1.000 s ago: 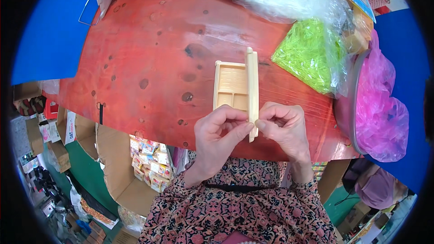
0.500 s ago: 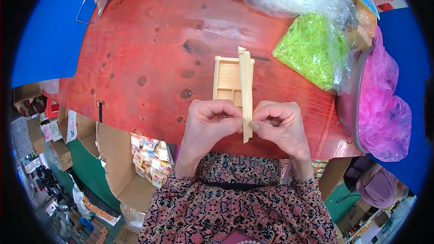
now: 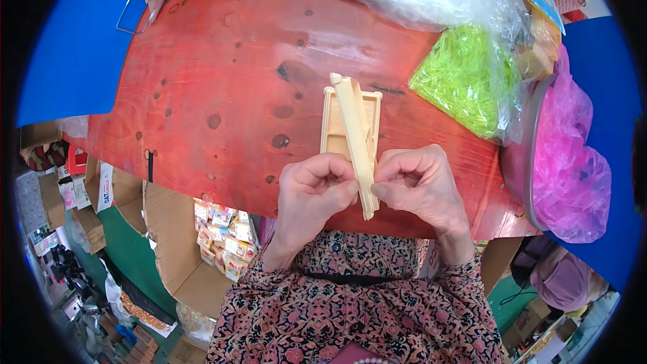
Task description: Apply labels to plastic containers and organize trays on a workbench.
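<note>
1. My left hand [image 3: 311, 191] and right hand [image 3: 421, 185] pinch the near end of a cream plastic panel [image 3: 355, 138], one on each side.
2. Its long axis runs away from me, far end slanting left, across a shallow cream tray [image 3: 335, 125]; contact I can't tell.
3. The tray lies on the red bench [image 3: 202, 74], beyond my hands.
4. Bagged green shreds [image 3: 461, 81] lie to the right.

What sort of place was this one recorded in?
Probably a small packing or assembly workshop: the red wooden table carries a clear bag of lime-green strands, and an open cardboard box beside the person holds many small packets.
</note>
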`<state>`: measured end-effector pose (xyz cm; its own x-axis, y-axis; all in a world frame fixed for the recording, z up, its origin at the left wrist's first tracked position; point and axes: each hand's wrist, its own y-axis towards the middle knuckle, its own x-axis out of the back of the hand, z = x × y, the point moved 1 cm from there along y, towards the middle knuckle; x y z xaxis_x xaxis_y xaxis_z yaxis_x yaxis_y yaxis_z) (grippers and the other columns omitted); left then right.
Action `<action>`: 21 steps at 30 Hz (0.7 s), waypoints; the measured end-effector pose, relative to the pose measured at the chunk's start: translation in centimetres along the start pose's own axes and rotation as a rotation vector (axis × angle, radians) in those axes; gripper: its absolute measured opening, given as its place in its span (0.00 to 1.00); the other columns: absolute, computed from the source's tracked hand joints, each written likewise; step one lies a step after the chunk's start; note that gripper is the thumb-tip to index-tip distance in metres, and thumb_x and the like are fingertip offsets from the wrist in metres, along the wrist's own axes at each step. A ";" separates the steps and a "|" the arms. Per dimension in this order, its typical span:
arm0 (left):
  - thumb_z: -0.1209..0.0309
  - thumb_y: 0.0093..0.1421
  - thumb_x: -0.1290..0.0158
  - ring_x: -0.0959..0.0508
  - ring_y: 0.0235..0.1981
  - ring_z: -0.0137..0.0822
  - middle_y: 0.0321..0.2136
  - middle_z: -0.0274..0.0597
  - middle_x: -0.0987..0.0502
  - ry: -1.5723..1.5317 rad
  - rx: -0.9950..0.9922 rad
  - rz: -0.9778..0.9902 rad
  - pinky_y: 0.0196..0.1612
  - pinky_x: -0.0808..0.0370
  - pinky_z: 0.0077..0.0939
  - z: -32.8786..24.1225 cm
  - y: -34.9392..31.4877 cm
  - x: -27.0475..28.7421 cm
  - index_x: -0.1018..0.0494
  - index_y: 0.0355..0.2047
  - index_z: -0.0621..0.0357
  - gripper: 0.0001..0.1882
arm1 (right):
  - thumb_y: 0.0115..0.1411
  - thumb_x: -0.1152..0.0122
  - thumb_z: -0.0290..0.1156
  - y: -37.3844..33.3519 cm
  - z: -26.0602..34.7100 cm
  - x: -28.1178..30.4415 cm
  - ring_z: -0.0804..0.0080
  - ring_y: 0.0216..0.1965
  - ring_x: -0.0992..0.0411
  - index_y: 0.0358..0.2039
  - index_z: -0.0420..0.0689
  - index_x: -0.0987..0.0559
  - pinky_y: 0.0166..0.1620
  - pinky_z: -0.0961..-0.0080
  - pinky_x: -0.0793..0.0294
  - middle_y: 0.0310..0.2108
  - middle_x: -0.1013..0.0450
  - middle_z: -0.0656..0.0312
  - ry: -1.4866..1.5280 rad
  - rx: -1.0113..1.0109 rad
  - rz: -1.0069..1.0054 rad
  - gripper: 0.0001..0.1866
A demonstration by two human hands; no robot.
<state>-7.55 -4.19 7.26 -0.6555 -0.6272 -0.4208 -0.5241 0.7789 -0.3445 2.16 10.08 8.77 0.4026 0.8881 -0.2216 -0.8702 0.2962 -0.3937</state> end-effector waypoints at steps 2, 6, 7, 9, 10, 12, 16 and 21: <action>0.83 0.54 0.49 0.29 0.24 0.18 0.24 0.33 0.26 -0.018 -0.022 -0.024 0.28 0.32 0.11 -0.1 -0.3 0.3 0.27 0.28 0.67 0.02 | 0.45 0.42 0.15 0.2 0.5 0.0 0.89 0.19 0.37 0.20 0.34 0.22 0.21 0.89 0.40 0.20 0.30 0.68 -0.046 -0.032 0.029 0.02; 0.84 0.53 0.50 0.31 0.21 0.18 0.22 0.35 0.26 -0.027 -0.074 -0.113 0.23 0.35 0.11 -1.0 -1.3 1.9 0.28 0.27 0.66 0.03 | 0.45 0.42 0.16 0.3 1.5 0.9 0.86 0.17 0.35 0.21 0.34 0.22 0.20 0.89 0.38 0.20 0.29 0.64 0.002 -0.097 0.000 0.02; 0.84 0.52 0.51 0.32 0.19 0.18 0.22 0.35 0.26 -0.003 -0.099 -0.147 0.22 0.37 0.11 -1.4 -1.3 2.2 0.28 0.27 0.66 0.04 | 0.45 0.42 0.16 0.3 1.6 1.3 0.86 0.17 0.35 0.21 0.34 0.22 0.20 0.89 0.38 0.20 0.29 0.64 -0.003 -0.091 0.003 0.02; 0.79 0.53 0.52 0.31 0.18 0.20 0.19 0.37 0.26 0.007 -0.155 -0.184 0.20 0.36 0.13 -2.4 -1.0 3.4 0.29 0.26 0.65 0.03 | 0.46 0.43 0.17 0.4 1.9 2.1 0.86 0.16 0.35 0.19 0.35 0.23 0.20 0.88 0.38 0.20 0.29 0.64 -0.083 0.046 -0.140 0.02; 0.77 0.53 0.52 0.31 0.17 0.21 0.19 0.37 0.26 0.009 -0.122 -0.211 0.20 0.36 0.14 -3.1 -0.6 4.3 0.29 0.26 0.64 0.03 | 0.46 0.43 0.19 0.7 2.4 2.2 0.85 0.16 0.36 0.18 0.37 0.24 0.20 0.88 0.39 0.18 0.29 0.65 -0.148 0.115 -0.213 0.03; 0.74 0.52 0.50 0.30 0.17 0.22 0.18 0.36 0.27 0.040 -0.071 -0.198 0.19 0.37 0.14 -5.1 0.4 6.8 0.30 0.26 0.63 0.04 | 0.47 0.44 0.23 2.0 4.2 2.2 0.85 0.16 0.35 0.18 0.38 0.23 0.19 0.88 0.39 0.15 0.30 0.66 -0.226 0.137 -0.317 0.04; 0.72 0.50 0.48 0.29 0.16 0.23 0.17 0.33 0.28 0.147 -0.008 -0.100 0.17 0.38 0.13 -8.6 4.7 13.0 0.30 0.25 0.61 0.06 | 0.48 0.44 0.28 7.6 6.2 1.1 0.84 0.16 0.35 0.17 0.37 0.24 0.19 0.87 0.38 0.15 0.30 0.66 -0.453 0.198 -0.277 0.08; 0.71 0.50 0.48 0.28 0.17 0.24 0.18 0.34 0.28 0.329 0.075 0.004 0.19 0.33 0.16 -9.8 11.5 20.0 0.28 0.25 0.63 0.07 | 0.46 0.40 0.34 16.1 2.9 -1.4 0.81 0.15 0.34 0.18 0.36 0.22 0.20 0.81 0.34 0.13 0.31 0.63 -0.477 0.185 -0.176 0.12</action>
<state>-32.03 -7.75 3.15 -0.8042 -0.5792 -0.1332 -0.4875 0.7712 -0.4093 -13.27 14.66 5.34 0.4106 0.8677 0.2802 -0.8541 0.4736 -0.2149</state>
